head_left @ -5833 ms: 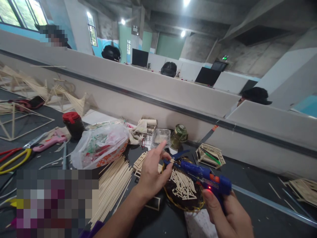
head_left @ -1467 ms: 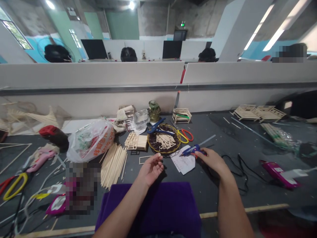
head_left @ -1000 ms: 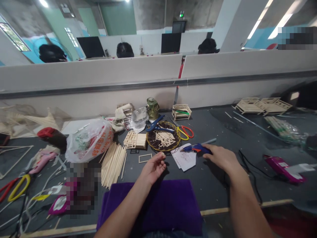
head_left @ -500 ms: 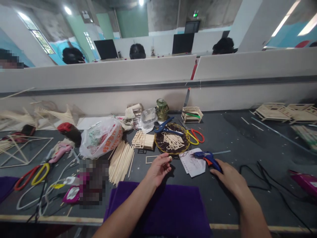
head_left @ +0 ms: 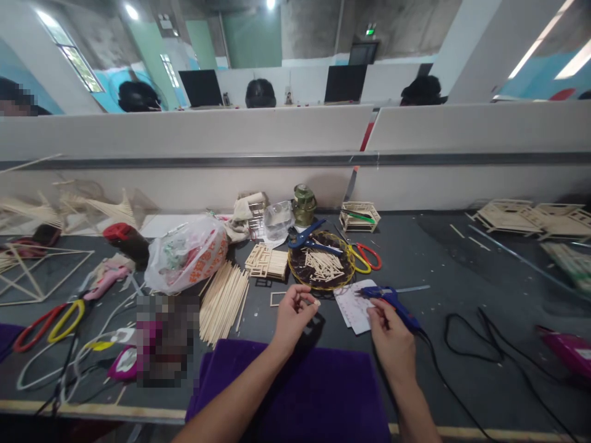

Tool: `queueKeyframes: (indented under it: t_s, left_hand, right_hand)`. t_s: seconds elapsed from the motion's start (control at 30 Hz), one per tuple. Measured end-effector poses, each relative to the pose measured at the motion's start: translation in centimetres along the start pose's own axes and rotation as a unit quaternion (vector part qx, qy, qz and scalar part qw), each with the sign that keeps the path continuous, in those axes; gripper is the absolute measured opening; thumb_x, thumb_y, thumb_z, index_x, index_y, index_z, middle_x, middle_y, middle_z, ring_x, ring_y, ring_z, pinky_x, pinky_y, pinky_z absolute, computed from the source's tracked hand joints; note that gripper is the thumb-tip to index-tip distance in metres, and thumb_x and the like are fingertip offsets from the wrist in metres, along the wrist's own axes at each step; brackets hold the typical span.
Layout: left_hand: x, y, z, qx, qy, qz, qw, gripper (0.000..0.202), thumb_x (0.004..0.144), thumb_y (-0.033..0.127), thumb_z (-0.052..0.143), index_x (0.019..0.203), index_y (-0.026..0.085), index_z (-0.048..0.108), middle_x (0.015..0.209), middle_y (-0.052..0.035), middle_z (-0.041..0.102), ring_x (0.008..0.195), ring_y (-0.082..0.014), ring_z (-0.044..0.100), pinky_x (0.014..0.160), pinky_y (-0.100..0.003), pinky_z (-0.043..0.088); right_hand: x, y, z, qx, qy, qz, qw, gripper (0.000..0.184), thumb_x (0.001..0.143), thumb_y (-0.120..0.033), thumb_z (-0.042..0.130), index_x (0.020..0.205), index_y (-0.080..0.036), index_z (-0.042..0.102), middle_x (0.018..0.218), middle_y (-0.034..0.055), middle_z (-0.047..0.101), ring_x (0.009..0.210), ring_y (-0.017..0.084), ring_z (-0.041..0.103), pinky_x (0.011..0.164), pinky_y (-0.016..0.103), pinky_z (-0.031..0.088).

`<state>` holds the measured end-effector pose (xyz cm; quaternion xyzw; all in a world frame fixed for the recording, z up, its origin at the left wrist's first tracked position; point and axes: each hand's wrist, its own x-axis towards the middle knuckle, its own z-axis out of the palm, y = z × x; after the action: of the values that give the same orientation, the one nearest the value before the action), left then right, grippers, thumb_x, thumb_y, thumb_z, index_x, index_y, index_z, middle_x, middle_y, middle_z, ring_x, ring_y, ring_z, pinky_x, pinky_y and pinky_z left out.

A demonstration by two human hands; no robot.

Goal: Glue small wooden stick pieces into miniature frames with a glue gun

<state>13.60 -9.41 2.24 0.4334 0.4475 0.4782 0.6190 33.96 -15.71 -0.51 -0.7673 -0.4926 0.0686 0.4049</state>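
My left hand [head_left: 292, 315] hovers over the dark table in front of me, fingers pinched on a small pale stick piece [head_left: 316, 303]. My right hand [head_left: 389, 337] lies just left of the blue glue gun [head_left: 393, 299], which rests on the table with its nozzle over a white paper [head_left: 354, 303]. The right fingers are curled beside the gun; whether they grip anything is unclear. Beyond both hands sits a round yellow-rimmed dish [head_left: 321, 268] with several short sticks.
A bundle of long wooden sticks [head_left: 225, 298] and a plastic bag [head_left: 187, 253] lie to the left. Blue pliers [head_left: 308, 239], scissors [head_left: 364, 256] and small stick frames [head_left: 266, 262] sit behind. A black cable [head_left: 480, 344] runs right. Purple cloth [head_left: 295, 387] covers my lap.
My right hand set the glue gun down on the table and drew back toward the left, beside it. My left hand stayed pinched on the small stick piece.
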Motion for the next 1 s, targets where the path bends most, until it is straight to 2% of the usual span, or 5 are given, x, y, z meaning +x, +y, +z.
queueKeyframes:
  t_s: [0.13, 0.4, 0.53, 0.87, 1.0]
  left_hand:
    - [-0.1, -0.4, 0.9, 0.005, -0.016, 0.001, 1.0, 0.032, 0.067, 0.023, 0.074, 0.094, 0.018, 0.057, 0.079, 0.0005, 0.063, 0.054, -0.0056, 0.043, 0.054, -0.019, 0.035]
    - [0.0, 0.0, 1.6, -0.117, -0.065, -0.158, 0.978, 0.037, 0.064, 0.024, 0.078, 0.094, 0.016, 0.059, 0.072, 0.0028, 0.059, 0.052, -0.0059, 0.047, 0.05, -0.02, 0.037]
    - [0.0, -0.2, 1.6, -0.132, -0.075, -0.175, 0.973, 0.038, 0.063, 0.023, 0.079, 0.095, 0.016, 0.06, 0.067, 0.0041, 0.057, 0.051, -0.0058, 0.046, 0.049, -0.02, 0.038]
    - [0.8, -1.3, 3.4, -0.01, -0.05, -0.11, 0.993, 0.031, 0.061, 0.03, 0.079, 0.081, 0.015, 0.06, 0.065, 0.0026, 0.058, 0.052, -0.007, 0.047, 0.045, -0.018, 0.036]
    - [1.3, -2.0, 3.7, -0.011, -0.068, -0.12, 0.99, 0.029, 0.062, 0.032, 0.079, 0.078, 0.016, 0.06, 0.058, 0.0046, 0.054, 0.047, -0.0057, 0.043, 0.045, -0.018, 0.035]
  right_hand:
    - [-1.3, -0.5, 0.2, 0.026, -0.046, -0.06, 0.997, 0.032, 0.09, -0.04, 0.047, 0.104, -0.019, 0.067, 0.091, 0.0078, 0.07, 0.07, 0.018, 0.062, 0.068, 0.029, 0.048]
    - [-0.9, -3.8, -0.5, 0.129, -0.096, -0.173, 0.972, 0.016, 0.092, -0.024, 0.05, 0.096, -0.021, 0.065, 0.094, 0.007, 0.067, 0.091, 0.019, 0.061, 0.081, 0.03, 0.047]
    - [-0.3, -4.6, -0.5, 0.136, -0.103, -0.194, 0.966, 0.014, 0.091, -0.023, 0.051, 0.094, -0.021, 0.065, 0.09, 0.0061, 0.067, 0.089, 0.019, 0.061, 0.08, 0.03, 0.046]
    - [0.2, -2.1, -0.7, 0.062, -0.115, -0.05, 0.99, 0.019, 0.089, -0.034, 0.053, 0.091, -0.021, 0.067, 0.086, 0.0035, 0.066, 0.067, 0.015, 0.057, 0.067, 0.027, 0.044]
    - [0.2, -2.3, -0.5, 0.091, -0.125, -0.074, 0.985, 0.019, 0.09, -0.032, 0.051, 0.091, -0.021, 0.066, 0.086, 0.0033, 0.065, 0.07, 0.015, 0.056, 0.068, 0.027, 0.044]
